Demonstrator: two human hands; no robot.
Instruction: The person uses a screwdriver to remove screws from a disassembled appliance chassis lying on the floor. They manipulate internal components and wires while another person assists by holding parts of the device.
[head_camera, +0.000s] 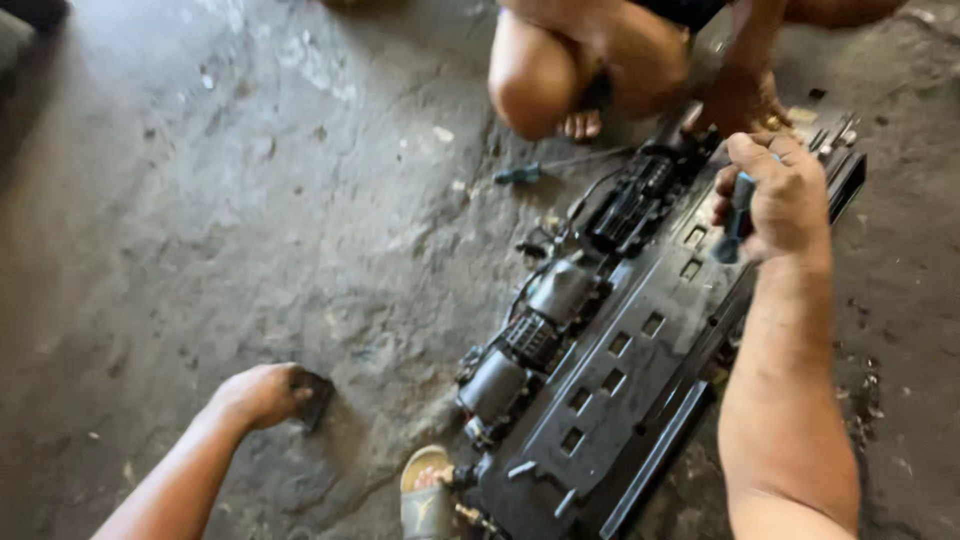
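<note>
A long black plastic housing (620, 370) with small motors and wiring along its left side lies on the concrete floor. My right hand (775, 195) is over its far end, closed around a blue-handled tool (738, 215). My left hand (262, 393) reaches out to the lower left and grips a small dark flat part (318, 398) resting on the floor, well apart from the housing.
Another person squats at the far end, with a knee (525, 95) and a hand (740, 100) touching the housing. A blue-handled screwdriver (520, 175) lies on the floor beyond the housing. My sandalled foot (425, 495) is by the near end. The floor is rough and stained.
</note>
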